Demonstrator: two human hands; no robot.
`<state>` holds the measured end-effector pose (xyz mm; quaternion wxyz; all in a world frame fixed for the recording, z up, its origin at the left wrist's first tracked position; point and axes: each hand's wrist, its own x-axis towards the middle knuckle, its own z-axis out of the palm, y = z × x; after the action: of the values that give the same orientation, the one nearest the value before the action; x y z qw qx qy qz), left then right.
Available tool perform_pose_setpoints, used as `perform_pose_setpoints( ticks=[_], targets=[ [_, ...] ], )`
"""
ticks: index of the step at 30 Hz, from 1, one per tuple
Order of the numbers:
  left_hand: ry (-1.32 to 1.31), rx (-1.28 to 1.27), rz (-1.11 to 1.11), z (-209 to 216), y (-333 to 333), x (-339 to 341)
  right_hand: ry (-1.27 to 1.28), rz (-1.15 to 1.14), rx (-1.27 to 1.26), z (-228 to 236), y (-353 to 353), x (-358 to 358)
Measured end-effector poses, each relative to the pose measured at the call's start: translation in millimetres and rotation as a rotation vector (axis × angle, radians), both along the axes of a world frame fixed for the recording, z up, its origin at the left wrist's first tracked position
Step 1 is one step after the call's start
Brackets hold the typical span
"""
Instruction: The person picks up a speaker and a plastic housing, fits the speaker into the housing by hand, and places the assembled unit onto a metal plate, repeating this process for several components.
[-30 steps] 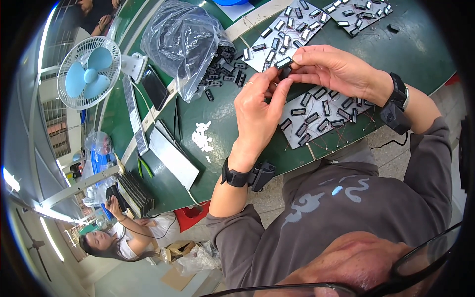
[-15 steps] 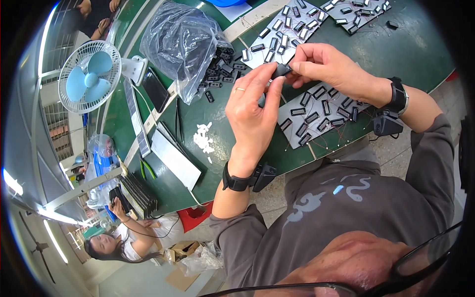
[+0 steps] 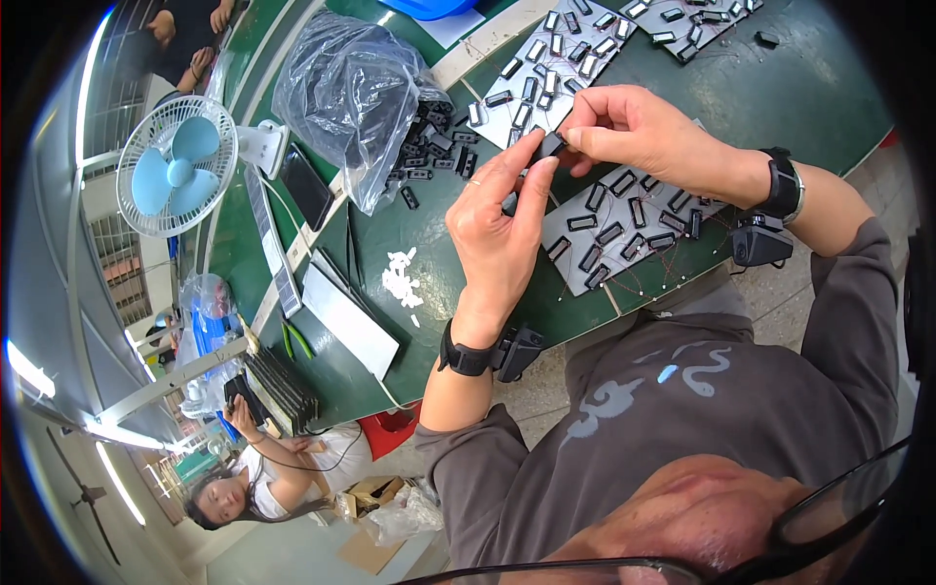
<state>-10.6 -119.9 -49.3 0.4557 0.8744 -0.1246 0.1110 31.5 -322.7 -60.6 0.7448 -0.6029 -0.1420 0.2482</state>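
Observation:
Between the thumb and fingers of my left hand [image 3: 497,224] is a small black rectangular housing [image 3: 552,145]. A second dark piece [image 3: 510,203] shows lower in that same hand, partly covered by the fingers. My right hand [image 3: 634,132] pinches at the housing's right end; whatever its fingertips grip there is too small to make out. Under and beyond my hands lie a near grey sheet [image 3: 575,270] and a far one [image 3: 492,129], both carrying several black rectangular parts with thin wires.
Left of my hands, loose black housings [image 3: 419,174] spill from a clear plastic bag [image 3: 341,88]. Small white pieces [image 3: 400,278], a pale strip [image 3: 346,317], green-handled pliers [image 3: 295,338], a phone [image 3: 307,185] and a fan [image 3: 178,171] lie or stand further left. A co-worker [image 3: 283,478] is at lower left.
The housing has tilted more upright between my hands, and my left fingers have shifted slightly. My right hand keeps its pinch. The whole view has moved a little.

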Motion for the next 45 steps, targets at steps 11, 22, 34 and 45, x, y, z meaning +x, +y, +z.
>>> perform_pose_setpoints(
  ticks=[11,22,34,45],
  targets=[
    [0.069,-0.04,-0.021,-5.6,2.8,0.9,0.024,0.016,-0.01,-0.5,-0.7,0.4],
    [0.001,0.022,-0.036,-7.5,4.6,0.4,-0.07,0.065,-0.062,-4.9,-3.0,2.6],
    [-0.159,0.113,-0.058,-5.9,5.3,0.6,-0.028,0.037,-0.02,-4.9,1.0,0.6],
    [-0.208,0.225,-0.044,-6.8,4.3,-4.0,0.052,0.164,-0.024,-1.6,-0.7,1.0]
  ],
)
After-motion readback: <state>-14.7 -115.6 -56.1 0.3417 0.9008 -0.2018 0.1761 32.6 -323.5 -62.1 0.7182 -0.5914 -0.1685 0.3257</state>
